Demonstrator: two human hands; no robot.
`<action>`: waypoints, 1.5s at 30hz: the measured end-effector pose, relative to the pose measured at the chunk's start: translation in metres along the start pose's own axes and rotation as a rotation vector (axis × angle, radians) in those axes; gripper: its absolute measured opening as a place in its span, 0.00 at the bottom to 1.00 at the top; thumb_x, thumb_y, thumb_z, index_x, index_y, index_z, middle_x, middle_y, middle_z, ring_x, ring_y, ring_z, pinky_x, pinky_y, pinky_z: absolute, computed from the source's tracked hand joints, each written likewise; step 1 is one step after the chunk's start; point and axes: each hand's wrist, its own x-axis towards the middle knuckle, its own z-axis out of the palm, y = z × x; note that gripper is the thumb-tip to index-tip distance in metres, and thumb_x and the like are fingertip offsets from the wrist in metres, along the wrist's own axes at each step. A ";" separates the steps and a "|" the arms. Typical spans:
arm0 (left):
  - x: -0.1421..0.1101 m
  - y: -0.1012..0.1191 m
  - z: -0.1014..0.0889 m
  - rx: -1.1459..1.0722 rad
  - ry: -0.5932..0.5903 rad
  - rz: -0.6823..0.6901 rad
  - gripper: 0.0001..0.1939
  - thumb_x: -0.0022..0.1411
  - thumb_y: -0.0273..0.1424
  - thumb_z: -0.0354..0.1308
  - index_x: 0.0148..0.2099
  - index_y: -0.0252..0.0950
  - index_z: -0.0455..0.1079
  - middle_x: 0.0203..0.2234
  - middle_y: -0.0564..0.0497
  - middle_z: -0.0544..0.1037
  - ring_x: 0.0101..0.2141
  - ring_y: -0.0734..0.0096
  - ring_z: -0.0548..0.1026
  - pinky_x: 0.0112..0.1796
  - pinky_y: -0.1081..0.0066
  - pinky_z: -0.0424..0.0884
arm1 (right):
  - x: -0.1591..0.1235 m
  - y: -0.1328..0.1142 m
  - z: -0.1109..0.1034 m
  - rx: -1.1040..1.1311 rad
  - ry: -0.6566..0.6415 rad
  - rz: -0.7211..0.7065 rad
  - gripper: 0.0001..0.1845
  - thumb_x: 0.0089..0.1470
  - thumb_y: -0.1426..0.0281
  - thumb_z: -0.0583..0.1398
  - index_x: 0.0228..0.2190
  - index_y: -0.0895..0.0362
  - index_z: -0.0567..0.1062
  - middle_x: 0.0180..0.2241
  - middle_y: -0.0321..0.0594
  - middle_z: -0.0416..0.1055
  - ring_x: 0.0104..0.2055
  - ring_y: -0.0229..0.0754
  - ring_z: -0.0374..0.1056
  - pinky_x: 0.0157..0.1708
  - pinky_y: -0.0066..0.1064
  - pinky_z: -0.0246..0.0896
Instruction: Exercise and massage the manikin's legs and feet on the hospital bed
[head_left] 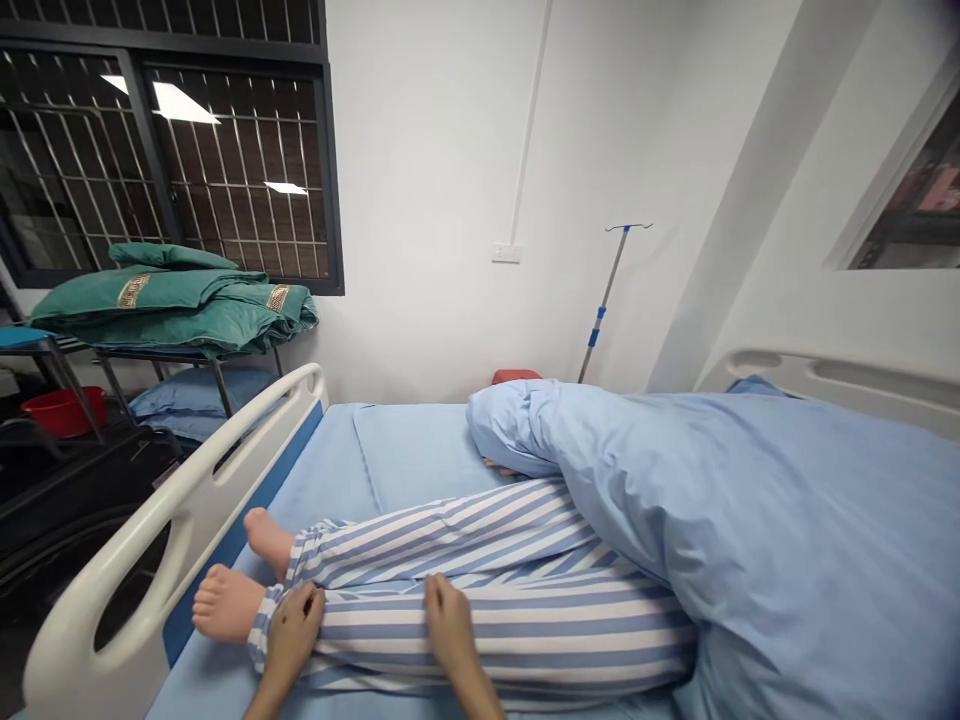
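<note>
A figure in blue-and-white striped pyjama trousers (480,580) lies on a hospital bed, bare feet (225,600) toward the white footboard (150,530). A light blue quilt (735,520) covers the upper body. My left hand (294,625) rests on the trouser cuff near the ankle, fingers curled on the cloth. My right hand (448,625) lies flat on the striped lower leg, fingers stretched out together.
A blue sheet (390,450) covers the mattress. A white headboard (840,380) stands at right. An IV pole (604,300) leans by the wall. Folded green quilts (180,305) lie on a rack at left, a red basin (64,410) below, under the barred window (165,150).
</note>
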 end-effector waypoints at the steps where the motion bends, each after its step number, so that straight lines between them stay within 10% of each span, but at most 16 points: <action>1: 0.000 -0.005 0.002 -0.018 0.009 0.018 0.16 0.56 0.42 0.44 0.24 0.40 0.65 0.23 0.50 0.75 0.30 0.65 0.73 0.35 0.67 0.68 | -0.003 -0.020 0.025 0.018 -0.052 -0.058 0.23 0.60 0.60 0.43 0.19 0.55 0.64 0.18 0.37 0.66 0.21 0.37 0.60 0.24 0.28 0.45; 6: 0.002 -0.015 0.001 -0.143 0.041 0.024 0.16 0.52 0.45 0.47 0.27 0.40 0.68 0.28 0.47 0.78 0.32 0.61 0.74 0.37 0.64 0.69 | -0.015 -0.075 0.108 0.076 -0.190 -0.143 0.20 0.61 0.65 0.44 0.21 0.56 0.65 0.21 0.37 0.67 0.24 0.36 0.61 0.25 0.29 0.42; 12: 0.014 0.030 -0.010 -0.475 -0.013 -0.272 0.19 0.57 0.45 0.44 0.21 0.39 0.57 0.15 0.56 0.65 0.21 0.71 0.65 0.26 0.71 0.64 | -0.012 -0.058 0.134 0.214 -0.265 -0.025 0.20 0.60 0.62 0.45 0.20 0.56 0.64 0.20 0.36 0.65 0.24 0.37 0.60 0.25 0.28 0.43; 45: -0.022 0.192 0.071 -0.517 -0.253 -0.229 0.20 0.55 0.47 0.43 0.21 0.39 0.60 0.16 0.54 0.66 0.23 0.70 0.63 0.28 0.71 0.59 | 0.001 0.012 -0.024 0.411 0.054 0.134 0.21 0.59 0.57 0.47 0.20 0.56 0.62 0.18 0.33 0.60 0.22 0.35 0.57 0.24 0.26 0.51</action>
